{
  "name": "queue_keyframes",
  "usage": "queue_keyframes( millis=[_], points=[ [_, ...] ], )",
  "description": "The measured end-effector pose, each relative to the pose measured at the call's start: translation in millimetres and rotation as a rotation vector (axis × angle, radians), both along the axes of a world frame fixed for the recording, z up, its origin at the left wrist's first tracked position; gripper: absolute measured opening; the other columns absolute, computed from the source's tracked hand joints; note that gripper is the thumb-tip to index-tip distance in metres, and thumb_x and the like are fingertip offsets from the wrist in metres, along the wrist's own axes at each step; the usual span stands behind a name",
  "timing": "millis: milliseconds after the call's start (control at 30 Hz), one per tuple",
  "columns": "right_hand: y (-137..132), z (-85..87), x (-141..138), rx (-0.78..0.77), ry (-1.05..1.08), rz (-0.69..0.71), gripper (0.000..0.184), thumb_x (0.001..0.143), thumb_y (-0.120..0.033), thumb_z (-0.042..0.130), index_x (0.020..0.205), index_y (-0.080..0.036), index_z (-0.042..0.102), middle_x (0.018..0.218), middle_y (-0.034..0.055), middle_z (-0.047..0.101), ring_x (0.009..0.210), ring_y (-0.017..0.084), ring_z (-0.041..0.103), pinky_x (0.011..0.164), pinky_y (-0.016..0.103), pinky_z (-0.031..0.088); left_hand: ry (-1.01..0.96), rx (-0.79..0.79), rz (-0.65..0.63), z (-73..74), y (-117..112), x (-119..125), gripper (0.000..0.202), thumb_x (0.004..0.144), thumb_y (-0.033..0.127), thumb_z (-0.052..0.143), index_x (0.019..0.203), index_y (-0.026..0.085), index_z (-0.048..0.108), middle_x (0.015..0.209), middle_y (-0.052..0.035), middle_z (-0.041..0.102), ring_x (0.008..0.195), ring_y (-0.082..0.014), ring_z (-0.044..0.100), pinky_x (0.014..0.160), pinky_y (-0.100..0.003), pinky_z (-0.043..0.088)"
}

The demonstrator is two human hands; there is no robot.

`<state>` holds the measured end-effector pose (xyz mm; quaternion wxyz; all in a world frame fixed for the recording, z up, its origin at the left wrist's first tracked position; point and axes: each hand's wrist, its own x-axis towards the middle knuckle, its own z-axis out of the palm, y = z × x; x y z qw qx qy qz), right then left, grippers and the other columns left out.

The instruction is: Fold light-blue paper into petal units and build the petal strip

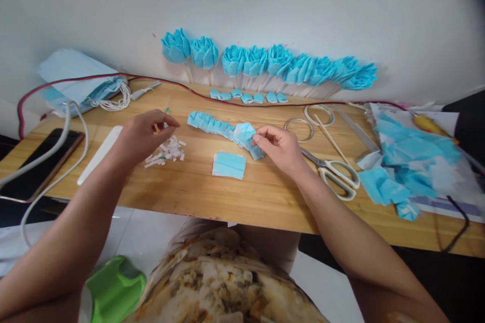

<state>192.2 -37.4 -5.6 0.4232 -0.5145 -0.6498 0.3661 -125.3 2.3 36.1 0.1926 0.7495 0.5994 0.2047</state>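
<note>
My right hand (278,147) pinches a folded light-blue fabric petal (244,132) between thumb and fingers, at the right end of a row of similar folded petals (210,123) lying on the table. My left hand (146,133) hovers above a pile of small white strips (170,152), its fingers loosely bent and thumb a little apart from the index finger; I see nothing held in it. In front of the row lies a flat stack of blue fabric pieces (229,165). Scissors (335,174) with pale handles lie just right of my right hand.
Blue fabric flowers (253,61) on sticks lean against the wall, with small folded pieces (247,98) before them. Tape rolls (299,129), a wooden stick (333,139) and loose blue cloth (413,156) lie right. A phone (38,164), cables and face masks (81,81) lie left.
</note>
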Motion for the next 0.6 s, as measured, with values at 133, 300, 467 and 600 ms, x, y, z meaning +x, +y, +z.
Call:
queue_keyframes(
  millis=[133,300,467,600],
  points=[
    [-0.2,-0.5,-0.6,-0.004,0.012,-0.001,0.018,0.086,-0.034,0.063,0.077,-0.018,0.066,0.068,0.0006,0.067,0.056,0.01,0.052,0.054,0.024,0.038,-0.018,-0.091,0.11,2.3,-3.0,-8.6,0.023,0.078,0.021,0.05,0.087,0.016,0.07,0.072,0.0008,0.062,0.072,-0.015,0.051,0.067,-0.025,0.035],
    [0.6,-2.2,-1.4,-0.01,0.01,-0.002,0.018,0.086,-0.034,0.063,0.077,-0.018,0.066,0.068,0.0004,0.067,0.056,0.01,0.051,0.054,0.024,0.038,-0.023,-0.115,0.131,-5.1,-3.5,-14.6,0.025,0.08,0.021,0.045,0.084,0.016,0.069,0.061,0.0045,0.051,0.06,-0.0121,0.044,0.06,-0.024,0.032],
    [0.9,-1.9,-2.5,-0.029,0.01,-0.005,0.018,0.085,-0.034,0.063,0.076,-0.018,0.065,0.067,0.0002,0.066,0.056,0.01,0.05,0.053,0.024,0.038,0.098,0.061,0.017,-15.3,-2.7,-23.6,0.036,0.083,0.028,0.053,0.112,0.016,0.072,0.096,-0.0042,0.069,0.087,-0.0196,0.061,0.079,-0.031,0.046],
    [0.5,-1.3,-2.8,-0.026,-0.01,0.006,0.018,0.085,-0.033,0.062,0.075,-0.019,0.066,0.065,-0.001,0.063,0.056,0.009,0.048,0.053,0.024,0.036,0.033,0.328,-0.104,-10.6,-12.2,-7.0,0.04,0.088,0.032,0.056,0.122,0.013,0.067,0.137,-0.0163,0.059,0.124,-0.0282,0.056,0.108,-0.043,0.04]
  ],
)
